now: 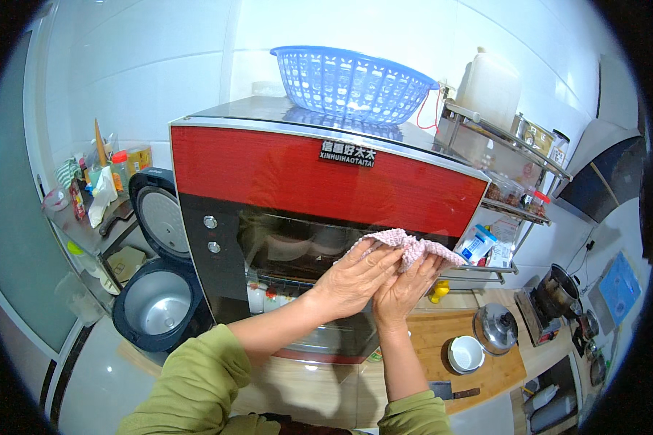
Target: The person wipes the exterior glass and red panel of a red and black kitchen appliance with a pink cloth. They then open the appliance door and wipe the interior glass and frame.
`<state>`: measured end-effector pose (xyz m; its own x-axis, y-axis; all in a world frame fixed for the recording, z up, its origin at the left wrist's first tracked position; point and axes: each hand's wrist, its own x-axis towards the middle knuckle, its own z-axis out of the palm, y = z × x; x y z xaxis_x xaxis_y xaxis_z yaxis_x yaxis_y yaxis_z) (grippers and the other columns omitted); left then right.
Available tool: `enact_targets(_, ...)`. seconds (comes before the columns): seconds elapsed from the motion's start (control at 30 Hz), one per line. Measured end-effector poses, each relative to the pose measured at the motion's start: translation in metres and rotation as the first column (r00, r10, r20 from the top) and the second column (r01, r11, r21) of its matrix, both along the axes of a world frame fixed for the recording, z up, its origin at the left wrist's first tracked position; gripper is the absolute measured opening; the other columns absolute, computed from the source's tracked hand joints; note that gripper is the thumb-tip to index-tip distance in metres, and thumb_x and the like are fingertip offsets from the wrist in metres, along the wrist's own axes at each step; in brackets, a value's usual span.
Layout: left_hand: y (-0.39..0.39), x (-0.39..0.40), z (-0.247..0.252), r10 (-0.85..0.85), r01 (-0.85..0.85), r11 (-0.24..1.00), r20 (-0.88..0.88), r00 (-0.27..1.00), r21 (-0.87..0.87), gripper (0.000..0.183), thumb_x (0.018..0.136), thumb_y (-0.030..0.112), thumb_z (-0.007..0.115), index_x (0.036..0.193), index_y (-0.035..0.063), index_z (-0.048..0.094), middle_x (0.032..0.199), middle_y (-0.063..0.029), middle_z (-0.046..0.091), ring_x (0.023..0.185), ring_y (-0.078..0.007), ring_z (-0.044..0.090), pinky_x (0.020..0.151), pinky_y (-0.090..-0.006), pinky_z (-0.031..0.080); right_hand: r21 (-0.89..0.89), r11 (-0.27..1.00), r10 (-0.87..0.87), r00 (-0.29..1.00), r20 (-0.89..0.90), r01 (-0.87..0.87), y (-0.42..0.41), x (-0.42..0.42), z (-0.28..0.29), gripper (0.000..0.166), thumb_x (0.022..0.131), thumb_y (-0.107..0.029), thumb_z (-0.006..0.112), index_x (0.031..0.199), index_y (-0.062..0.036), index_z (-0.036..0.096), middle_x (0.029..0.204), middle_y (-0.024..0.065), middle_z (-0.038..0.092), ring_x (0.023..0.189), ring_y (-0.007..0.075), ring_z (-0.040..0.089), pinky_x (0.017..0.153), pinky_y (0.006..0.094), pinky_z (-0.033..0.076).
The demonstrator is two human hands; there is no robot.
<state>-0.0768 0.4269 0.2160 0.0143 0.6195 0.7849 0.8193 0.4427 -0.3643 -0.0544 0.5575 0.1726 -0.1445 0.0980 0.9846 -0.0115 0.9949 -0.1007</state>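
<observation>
A pink textured cloth point(394, 239) is bunched against the dark glass front of a disinfection cabinet point(326, 179), near its right edge and just under the red panel. My left hand point(353, 277) lies on the cloth with its fingers stretched up and to the right. Beside it, partly behind the left fingers, my right hand point(405, 293) grips the cloth's right half. Both hands touch each other. Behind the glass, stacked bowls and a white flowered dish point(272, 296) show dimly.
A blue plastic basket point(353, 84) sits on the cabinet top. At left stands a rice cooker point(158, 307) with its lid up. To the right are a wire shelf rack point(514, 147), a cutting board point(430, 348), a white pot point(465, 354), a glass lid point(495, 326) and a cleaver point(451, 391).
</observation>
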Motion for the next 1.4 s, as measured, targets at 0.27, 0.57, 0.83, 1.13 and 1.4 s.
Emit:
enact_targets(0.27, -0.058, -0.006, 0.012, 0.060, -0.060, 0.998, -0.017, 0.998, -0.012, 0.040, 0.079, 0.020, 0.050, 0.114, 0.0006, 0.056, 0.128, -0.0080, 0.049, 0.124, -0.0207, 0.041, 0.108, -0.0433, 0.022, 0.015, 0.996, 0.082, 0.994, 0.068, -0.083, -0.053, -0.005, 0.009, 0.059, 0.085, -0.020, 0.047, 0.133, 0.0064, 0.025, 0.137, 0.0313, 0.022, 0.129, 0.0501, 0.017, 0.103, 0.0607, 0.014)
enact_targets(0.57, -0.132, -0.020, 0.039, 0.223, -0.220, 0.974, -0.046, 0.974, 0.060, 0.039, 0.078, 0.024, 0.056, 0.113, 0.0075, 0.058, 0.128, -0.0070, 0.047, 0.122, -0.0198, 0.042, 0.109, -0.0435, 0.019, 0.112, 0.973, 0.198, 0.980, 0.030, -0.200, -0.124, -0.027, 0.050, 0.063, 0.078, -0.012, 0.053, 0.133, 0.0045, 0.028, 0.140, 0.0274, 0.021, 0.132, 0.0462, 0.015, 0.105, 0.0606, 0.010)
enact_targets(0.83, -0.192, -0.025, 0.060, 0.368, -0.363, 0.925, -0.031, 0.929, 0.112, 0.048, 0.079, 0.023, 0.056, 0.123, 0.0051, 0.051, 0.134, -0.0116, 0.042, 0.131, -0.0246, 0.030, 0.110, -0.0449, 0.016, 0.209, 0.939, 0.277, 0.961, 0.011, -0.273, -0.184, -0.041, 0.085, 0.063, 0.078, -0.020, 0.056, 0.133, 0.0003, 0.033, 0.140, 0.0219, 0.028, 0.133, 0.0384, 0.021, 0.105, 0.0567, 0.012)
enact_targets(1.13, -0.229, -0.036, 0.065, 0.390, -0.383, 0.882, 0.031, 0.920, 0.273, 0.050, 0.085, 0.016, 0.053, 0.132, 0.0027, 0.039, 0.137, -0.0144, 0.036, 0.131, -0.0304, 0.028, 0.108, -0.0477, 0.020, 0.270, 0.898, 0.345, 0.937, 0.055, -0.347, -0.233, -0.051, 0.116, 0.059, 0.080, -0.020, 0.055, 0.133, -0.0021, 0.035, 0.141, 0.0213, 0.027, 0.134, 0.0362, 0.019, 0.108, 0.0523, 0.008)
enact_targets(1.4, -0.217, -0.030, 0.058, 0.392, -0.405, 0.846, 0.110, 0.913, 0.348, 0.048, 0.088, 0.013, 0.048, 0.133, -0.0004, 0.037, 0.139, -0.0192, 0.032, 0.130, -0.0371, 0.026, 0.106, -0.0508, 0.020, 0.306, 0.889, 0.336, 0.939, 0.072, -0.342, -0.235, -0.049, 0.117, 0.056, 0.084, -0.024, 0.046, 0.134, -0.0027, 0.036, 0.141, 0.0169, 0.030, 0.133, 0.0283, 0.025, 0.109, 0.0479, 0.009)
